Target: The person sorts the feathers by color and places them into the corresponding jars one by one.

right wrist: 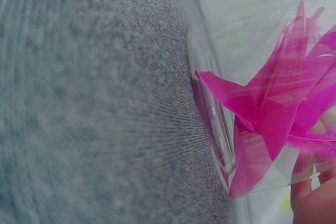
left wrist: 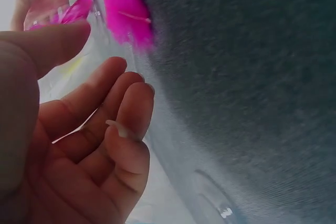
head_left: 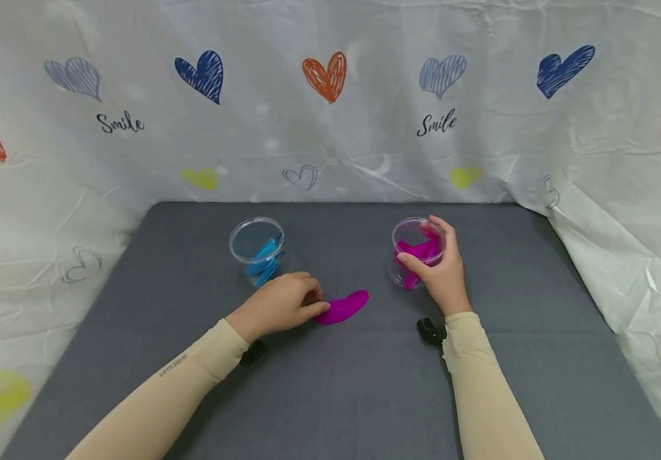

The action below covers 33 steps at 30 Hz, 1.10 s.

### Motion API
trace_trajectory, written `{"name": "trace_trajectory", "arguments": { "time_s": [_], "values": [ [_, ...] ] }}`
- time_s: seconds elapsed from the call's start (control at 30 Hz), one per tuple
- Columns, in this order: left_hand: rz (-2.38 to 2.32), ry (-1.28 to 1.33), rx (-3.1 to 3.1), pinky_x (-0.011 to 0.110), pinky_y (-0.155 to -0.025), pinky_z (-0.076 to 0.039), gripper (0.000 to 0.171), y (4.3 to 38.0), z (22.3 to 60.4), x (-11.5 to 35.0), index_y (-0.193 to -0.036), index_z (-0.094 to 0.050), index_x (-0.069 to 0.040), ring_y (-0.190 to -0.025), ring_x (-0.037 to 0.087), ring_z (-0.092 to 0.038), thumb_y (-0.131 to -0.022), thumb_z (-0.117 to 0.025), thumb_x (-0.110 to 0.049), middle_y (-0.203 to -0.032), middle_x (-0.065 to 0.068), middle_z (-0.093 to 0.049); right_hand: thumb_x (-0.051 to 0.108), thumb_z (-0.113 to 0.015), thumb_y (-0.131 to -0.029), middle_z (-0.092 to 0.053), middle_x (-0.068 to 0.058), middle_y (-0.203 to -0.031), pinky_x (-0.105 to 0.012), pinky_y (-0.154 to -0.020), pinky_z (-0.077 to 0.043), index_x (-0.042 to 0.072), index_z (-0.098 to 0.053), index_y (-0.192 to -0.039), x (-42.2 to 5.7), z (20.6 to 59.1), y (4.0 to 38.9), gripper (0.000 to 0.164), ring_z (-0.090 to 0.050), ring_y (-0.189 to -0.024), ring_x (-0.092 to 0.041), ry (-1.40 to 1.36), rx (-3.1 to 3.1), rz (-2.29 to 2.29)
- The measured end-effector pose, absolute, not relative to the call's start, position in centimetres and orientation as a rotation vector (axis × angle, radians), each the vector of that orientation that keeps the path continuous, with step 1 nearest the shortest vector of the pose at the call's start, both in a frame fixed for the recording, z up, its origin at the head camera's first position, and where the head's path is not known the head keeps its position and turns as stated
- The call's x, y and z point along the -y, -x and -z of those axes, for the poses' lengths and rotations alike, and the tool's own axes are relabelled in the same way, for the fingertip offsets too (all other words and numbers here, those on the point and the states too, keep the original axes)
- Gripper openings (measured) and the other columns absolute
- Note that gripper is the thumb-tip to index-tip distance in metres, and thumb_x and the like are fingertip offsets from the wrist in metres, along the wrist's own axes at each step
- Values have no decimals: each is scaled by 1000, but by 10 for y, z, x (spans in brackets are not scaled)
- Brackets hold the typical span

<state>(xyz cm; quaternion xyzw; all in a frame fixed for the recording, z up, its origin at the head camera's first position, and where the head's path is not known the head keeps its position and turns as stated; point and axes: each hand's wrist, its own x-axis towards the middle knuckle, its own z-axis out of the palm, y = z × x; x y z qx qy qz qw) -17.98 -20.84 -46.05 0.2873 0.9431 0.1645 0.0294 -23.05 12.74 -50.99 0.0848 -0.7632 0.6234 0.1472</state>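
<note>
A single magenta feather (head_left: 344,307) lies on the grey table, just right of my left hand (head_left: 284,303). In the left wrist view the thumb and loosely bent fingers of that hand (left wrist: 100,135) stand apart with nothing between them, and the feather (left wrist: 126,14) shows beyond the fingertips. My right hand (head_left: 444,271) grips a clear plastic jar (head_left: 395,271) from its right side, thumb at the front near the rim. Several magenta feathers (right wrist: 278,103) fill that jar, which stands upright on the table.
Left of centre, beyond my left hand, stands a second clear jar (head_left: 238,250) with blue feathers (head_left: 265,259) inside. Grey cloth covers the table (head_left: 342,396). A white curtain (head_left: 376,140) printed with hearts hangs behind and at both sides.
</note>
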Motion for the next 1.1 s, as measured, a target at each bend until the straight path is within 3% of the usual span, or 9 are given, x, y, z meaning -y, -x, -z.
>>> {"name": "trace_trajectory", "arguments": {
  "time_s": [0.2,0.47,0.6,1.0,1.1],
  "values": [
    [-516,-823,-2874,26,-70,-53,24,178,464,211,-96,-78,-19,-76,7,-56,-94,-85,-42,-90,-5,-67,26,-91,-88,-59,5,-155,-40,-116,-54,20,-39,-162,-128,510,230,91,-53,-147,-14,-257,2185,-1788],
    [-514,-772,-2805,26,-69,-50,26,177,469,213,-99,-77,-20,-77,9,-55,-90,-89,-41,-94,-4,-62,25,-91,-88,-59,6,-155,-44,-116,-53,24,-40,-162,-128,510,231,90,-53,-147,-13,-254,2190,-1776],
    [-508,-794,-2800,26,-70,-49,20,178,472,213,-95,-75,-22,-77,9,-54,-91,-89,-37,-93,-4,-61,24,-91,-88,-59,5,-155,-46,-117,-52,26,-40,-161,-127,510,231,89,-52,-148,-14,-256,2184,-1790],
    [-560,-889,-2784,24,-67,-49,13,181,468,214,-91,-72,-23,-72,5,-53,-99,-81,-29,-82,-12,-64,17,-89,-88,-55,-9,-160,-57,-119,-47,15,-37,-163,-124,506,230,92,-50,-151,-24,-217,2218,-1804],
    [-583,-889,-2768,23,-66,-49,12,182,466,214,-92,-73,-23,-70,5,-54,-99,-80,-28,-81,-13,-65,19,-90,-88,-56,-6,-159,-56,-119,-49,16,-37,-163,-124,506,230,92,-51,-150,-21,-213,2220,-1793]
  ]
}}
